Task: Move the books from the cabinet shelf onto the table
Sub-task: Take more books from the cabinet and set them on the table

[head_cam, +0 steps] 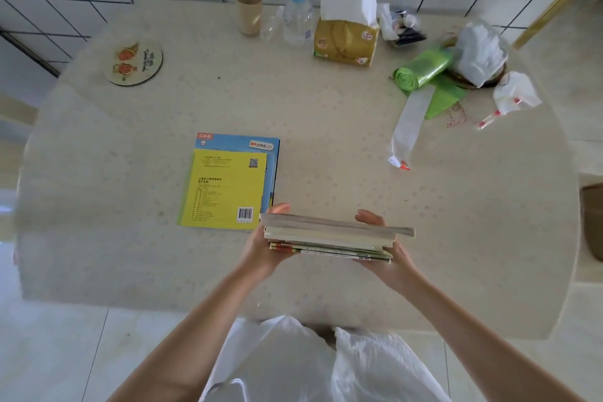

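Books (332, 235) in a stack, carried in two hands above the tabletop (326, 114).
Left hand (264, 246) and right hand (388, 254) each curl their grip round an end of the stack, just right of the yellow book (225, 192) lying flat.

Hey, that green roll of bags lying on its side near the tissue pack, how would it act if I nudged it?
The green roll would probably roll, since it is a cylinder lying on its side. Its loose tail trails across the table, so it may unwind or drag. It looks like thin plastic film, so likely light and a little squashy.
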A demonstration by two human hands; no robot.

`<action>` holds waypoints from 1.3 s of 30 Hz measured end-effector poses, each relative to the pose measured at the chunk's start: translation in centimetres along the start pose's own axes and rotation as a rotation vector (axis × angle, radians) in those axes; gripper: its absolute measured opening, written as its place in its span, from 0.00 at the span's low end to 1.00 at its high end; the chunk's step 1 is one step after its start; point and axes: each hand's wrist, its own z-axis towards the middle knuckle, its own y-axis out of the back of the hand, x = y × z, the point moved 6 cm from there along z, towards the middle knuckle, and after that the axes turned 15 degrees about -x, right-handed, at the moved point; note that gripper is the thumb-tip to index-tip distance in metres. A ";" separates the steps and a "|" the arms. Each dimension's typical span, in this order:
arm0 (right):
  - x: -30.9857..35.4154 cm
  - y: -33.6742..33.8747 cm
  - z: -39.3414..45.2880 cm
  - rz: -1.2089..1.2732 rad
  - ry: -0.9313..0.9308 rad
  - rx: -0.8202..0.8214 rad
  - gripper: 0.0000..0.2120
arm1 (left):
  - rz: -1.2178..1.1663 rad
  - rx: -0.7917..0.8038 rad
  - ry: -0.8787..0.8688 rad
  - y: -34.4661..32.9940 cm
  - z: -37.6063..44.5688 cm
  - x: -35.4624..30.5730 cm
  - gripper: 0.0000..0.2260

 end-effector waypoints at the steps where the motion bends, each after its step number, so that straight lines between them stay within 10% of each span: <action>1: -0.2 0.0 0.0 -0.012 -0.026 -0.008 0.26 | 0.006 -0.006 0.033 0.1 0.2 0.4 0.31; 6: -3.7 0.4 0.4 -0.049 -0.153 -0.193 0.34 | 0.147 -0.022 -0.005 0.8 0.3 -0.6 0.19; 9: -0.8 0.8 0.1 0.019 -0.235 -0.195 0.19 | 0.169 -0.021 -0.040 1.3 0.4 -1.6 0.19; 25: 8.9 -1.5 4.0 0.188 -0.128 0.037 0.25 | -0.055 0.046 0.059 8.7 2.8 -3.1 0.38; 39: 12.1 -15.1 8.4 0.307 -0.743 0.188 0.20 | -0.179 -0.142 0.416 18.4 9.2 2.1 0.26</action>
